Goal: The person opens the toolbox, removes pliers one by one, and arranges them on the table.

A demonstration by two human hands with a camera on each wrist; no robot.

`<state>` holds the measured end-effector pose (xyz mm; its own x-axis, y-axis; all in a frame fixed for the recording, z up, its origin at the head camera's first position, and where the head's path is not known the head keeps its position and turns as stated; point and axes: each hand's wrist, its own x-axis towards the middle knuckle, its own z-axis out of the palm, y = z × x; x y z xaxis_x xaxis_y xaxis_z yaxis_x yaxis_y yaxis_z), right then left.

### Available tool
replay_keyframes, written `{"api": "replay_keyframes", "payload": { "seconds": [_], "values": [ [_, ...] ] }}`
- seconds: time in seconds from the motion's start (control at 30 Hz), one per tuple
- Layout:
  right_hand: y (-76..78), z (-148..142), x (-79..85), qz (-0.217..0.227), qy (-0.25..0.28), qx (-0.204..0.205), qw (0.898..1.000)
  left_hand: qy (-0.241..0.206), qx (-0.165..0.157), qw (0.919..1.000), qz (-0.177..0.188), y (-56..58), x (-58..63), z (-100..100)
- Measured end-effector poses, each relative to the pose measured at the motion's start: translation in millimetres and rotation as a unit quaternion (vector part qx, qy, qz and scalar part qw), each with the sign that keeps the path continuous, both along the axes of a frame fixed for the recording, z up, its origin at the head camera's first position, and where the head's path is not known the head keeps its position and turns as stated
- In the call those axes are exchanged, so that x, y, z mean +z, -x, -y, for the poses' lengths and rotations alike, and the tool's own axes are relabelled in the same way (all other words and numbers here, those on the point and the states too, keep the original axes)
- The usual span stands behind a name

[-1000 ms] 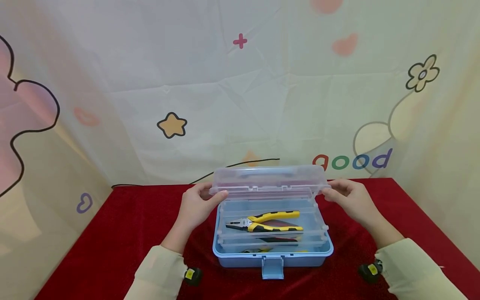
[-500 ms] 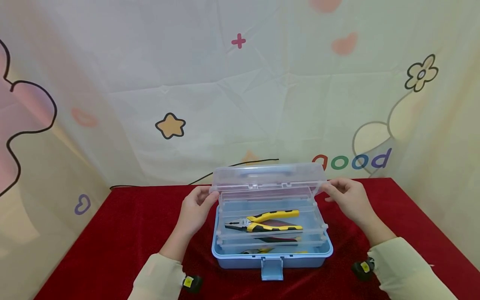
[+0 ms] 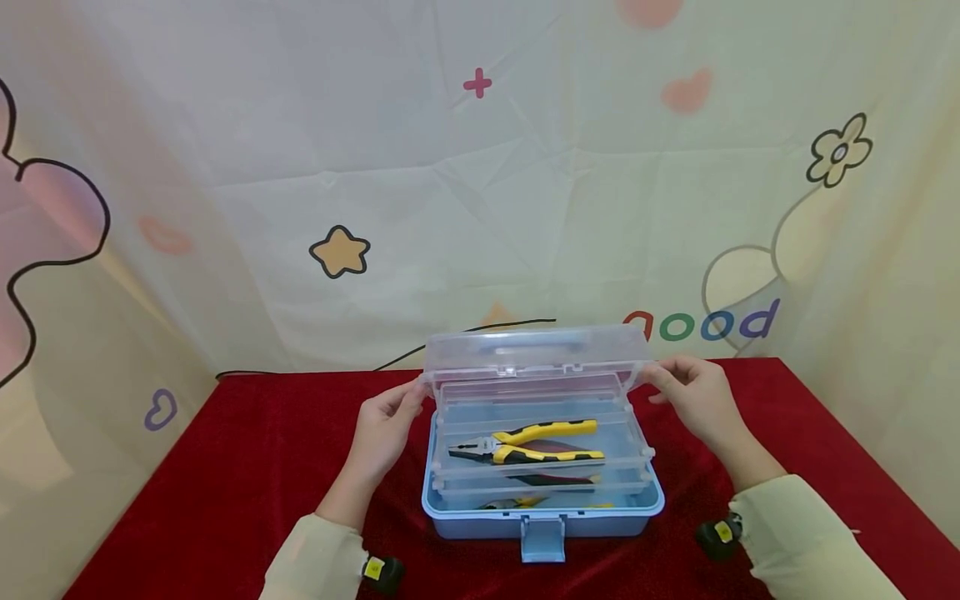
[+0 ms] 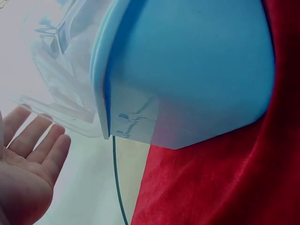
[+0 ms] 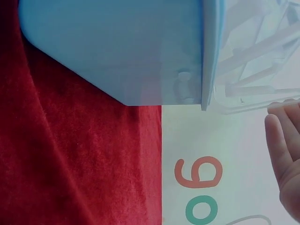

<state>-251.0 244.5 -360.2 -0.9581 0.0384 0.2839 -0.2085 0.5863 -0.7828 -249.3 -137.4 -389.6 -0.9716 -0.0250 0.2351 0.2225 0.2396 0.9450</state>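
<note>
A blue toolbox (image 3: 465, 525) stands on the red cloth, its clear lid (image 3: 536, 348) raised and tilted back. My left hand (image 3: 378, 433) pinches the lid's left corner between thumb and fingers. At the opposite corner, my right hand (image 3: 697, 404) holds the lid the same way. In the wrist views the fingertips of the left hand (image 4: 33, 154) and right hand (image 5: 286, 145) meet the clear rim. Yellow-and-black combination pliers (image 3: 525, 442) lie on a clear inner tray (image 3: 450, 475). Beneath the tray, further tools show only in part.
The front latch (image 3: 543, 540) of the toolbox hangs down. Red cloth (image 3: 247, 483) covers the table on both sides. A pale printed curtain (image 3: 480, 208) hangs behind the table's far edge.
My left hand has shifted slightly, its thumb drawing back to the lid's left corner. The lid has tilted a little further back. My right hand keeps its hold; the pliers lie unmoved.
</note>
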Motion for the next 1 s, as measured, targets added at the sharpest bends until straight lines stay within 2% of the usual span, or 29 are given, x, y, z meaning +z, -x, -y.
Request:
{"api": "replay_keyframes", "payload": {
  "seconds": [0.13,0.4,0.67,0.83,1.0],
  "values": [
    [2.4,1,1.3,0.005,0.002,-0.005,1.0,0.003,0.019,0.9998,0.003,3.0,1.3,-1],
    [7.3,3,3.8,0.004,0.013,-0.018,1.0,0.013,0.049,0.998,0.038,7.8,5.9,-5],
    [10.0,6,9.1,0.022,0.014,-0.031,0.999,-0.016,0.031,0.9983,0.048,13.1,10.7,-7],
    [12.5,7,11.2,0.029,0.02,-0.032,0.999,-0.013,0.032,0.9972,0.067,14.2,14.8,-8],
    [16.0,7,13.1,0.042,0.017,-0.035,0.998,-0.01,0.029,0.9971,0.07,16.3,18.3,-8]
  ]
}}
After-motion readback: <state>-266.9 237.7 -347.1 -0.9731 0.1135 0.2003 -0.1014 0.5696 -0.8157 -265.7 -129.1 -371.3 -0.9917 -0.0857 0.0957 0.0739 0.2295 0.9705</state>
